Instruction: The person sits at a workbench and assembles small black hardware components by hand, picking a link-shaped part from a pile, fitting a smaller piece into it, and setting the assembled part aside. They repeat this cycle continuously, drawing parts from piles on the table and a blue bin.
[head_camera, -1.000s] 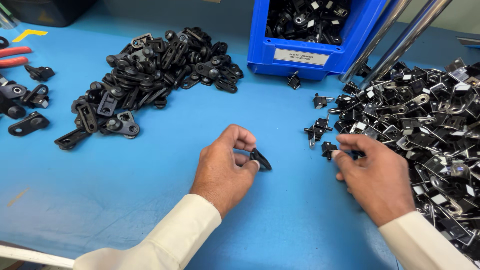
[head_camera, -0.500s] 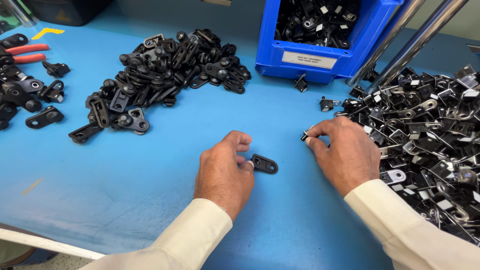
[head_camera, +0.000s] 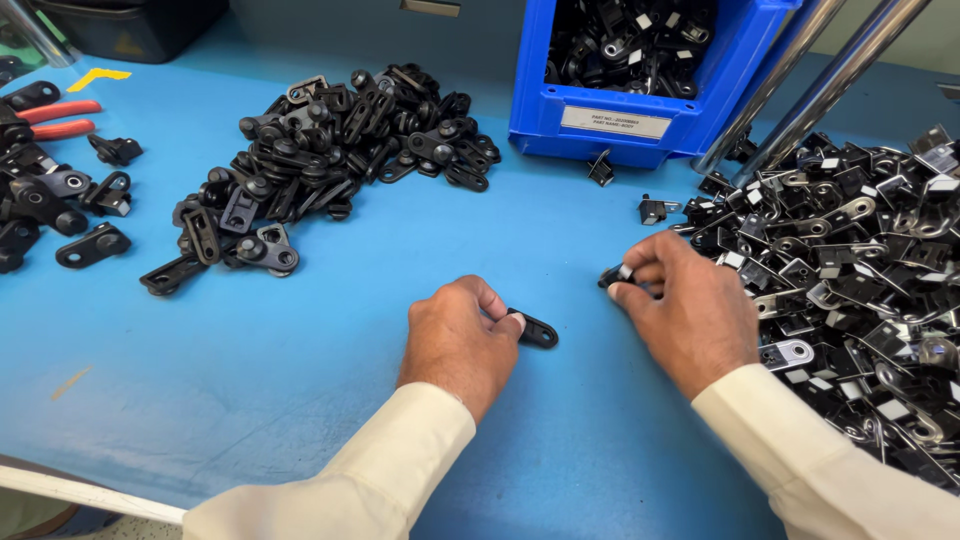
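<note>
A black bracket (head_camera: 536, 330) is pinched by the left hand (head_camera: 458, 340) on the blue desk (head_camera: 300, 400). A small clip (head_camera: 614, 275) is gripped in the right hand (head_camera: 685, 310) fingers.

At one o'clock from my hands stands a blue plastic bin (head_camera: 650, 100), open-topped and holding small black parts. On its front wall, facing me, sits a white rectangular label (head_camera: 615, 122), wider than tall, with small dark print. Inside the bin, several parts carry tiny white square stickers (head_camera: 645, 20). At three o'clock, the heap of black and silver parts beside me shows the same little white stickers (head_camera: 940, 184) scattered over many pieces. At eleven o'clock, a yellow arrow-shaped marking (head_camera: 97, 76) lies on the blue table (head_camera: 300, 400).
</note>
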